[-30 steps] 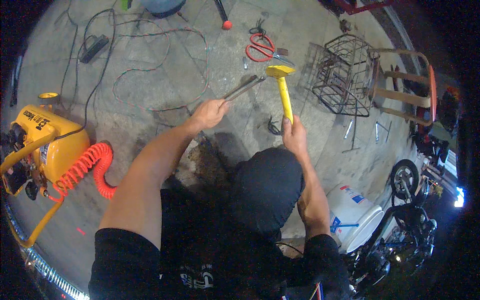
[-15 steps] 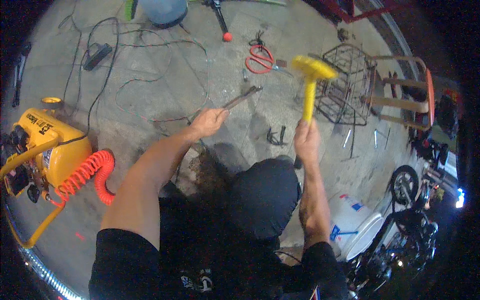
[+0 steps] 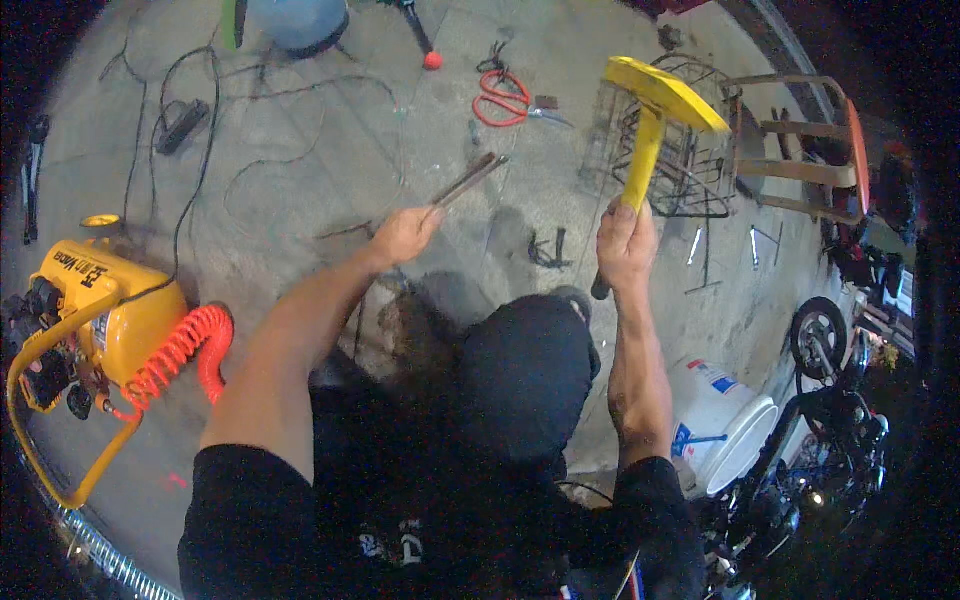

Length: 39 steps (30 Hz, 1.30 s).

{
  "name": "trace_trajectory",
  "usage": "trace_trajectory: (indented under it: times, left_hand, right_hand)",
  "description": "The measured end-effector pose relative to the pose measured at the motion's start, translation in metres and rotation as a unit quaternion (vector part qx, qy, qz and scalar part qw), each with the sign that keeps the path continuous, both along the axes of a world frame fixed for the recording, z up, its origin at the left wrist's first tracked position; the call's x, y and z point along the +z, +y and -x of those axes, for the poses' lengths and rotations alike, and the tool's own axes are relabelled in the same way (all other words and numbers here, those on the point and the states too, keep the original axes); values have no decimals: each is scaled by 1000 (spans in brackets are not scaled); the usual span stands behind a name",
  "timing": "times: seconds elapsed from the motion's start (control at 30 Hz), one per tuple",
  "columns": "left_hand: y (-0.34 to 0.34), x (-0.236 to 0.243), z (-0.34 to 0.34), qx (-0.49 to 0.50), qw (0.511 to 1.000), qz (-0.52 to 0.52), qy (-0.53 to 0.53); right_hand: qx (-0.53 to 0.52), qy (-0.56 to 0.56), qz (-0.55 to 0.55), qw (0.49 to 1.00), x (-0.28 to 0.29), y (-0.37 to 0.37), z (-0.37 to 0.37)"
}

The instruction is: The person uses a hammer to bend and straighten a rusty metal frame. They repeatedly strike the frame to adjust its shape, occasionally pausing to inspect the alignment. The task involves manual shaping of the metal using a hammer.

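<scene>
My right hand [image 3: 627, 245] is wrapped round the handle of a yellow hammer [image 3: 668, 92], held up with its head above the fist and slightly blurred. The handle's dark lower end sticks out below the fingers. Closed round a thin rusty metal bar [image 3: 470, 179], my left hand [image 3: 405, 236] points it forward and to the right. Two narrow edges run side by side along the bar, and its exact kind cannot be made out. Small dark bent metal pieces [image 3: 548, 250] lie on the floor between the hands. Beyond the bar rest red-handled scissors [image 3: 502, 99].
At left stands a yellow air compressor [image 3: 110, 300] with a coiled orange hose [image 3: 178, 350]. A black cord [image 3: 208, 170] loops over the floor. Far right are a wire rack [image 3: 690, 185] and a chair-like frame [image 3: 800, 165]. A white bucket [image 3: 715, 420] lies near my right forearm, a motorcycle [image 3: 815, 340] behind it.
The hammer has moved right, toward the rack, and its head has turned. My left hand and the bar have shifted slightly left and upward in view. Both grips stay closed.
</scene>
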<state>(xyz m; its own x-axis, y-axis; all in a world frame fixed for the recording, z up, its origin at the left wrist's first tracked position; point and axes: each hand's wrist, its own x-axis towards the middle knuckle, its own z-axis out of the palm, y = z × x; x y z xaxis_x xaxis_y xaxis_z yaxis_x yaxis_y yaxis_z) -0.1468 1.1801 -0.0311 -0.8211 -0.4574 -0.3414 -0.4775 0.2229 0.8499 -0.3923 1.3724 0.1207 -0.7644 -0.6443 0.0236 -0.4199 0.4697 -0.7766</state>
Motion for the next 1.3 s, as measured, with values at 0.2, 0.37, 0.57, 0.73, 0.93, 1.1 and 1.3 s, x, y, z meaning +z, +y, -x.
trace_trajectory:
  times: [0.2, 0.37, 0.57, 0.73, 0.93, 1.1, 1.3]
  left_hand:
    - [-7, 14, 6, 12, 1000, 15, 5]
    - [-6, 15, 9, -29, 994, -54, -87]
    - [0, 14, 8, 21, 999, -36, -8]
    - [-14, 48, 31, 187, 926, -325, 30]
    - [-64, 135, 64, 129, 864, -457, 168]
    - [-89, 215, 81, -18, 835, -454, 311]
    - [-82, 258, 79, -128, 809, -452, 354]
  right_hand:
    - [95, 72, -238, 964, -37, 0, -24]
    - [-22, 20, -69, 997, -11, -9, 4]
    - [15, -22, 34, 999, -1, 14, -5]
    - [-36, 19, -183, 982, -49, 50, -28]
    - [-32, 116, -290, 949, -107, 112, -33]
    - [-13, 173, -279, 945, -137, 135, -35]
    - [-18, 194, -267, 944, -138, 160, -76]
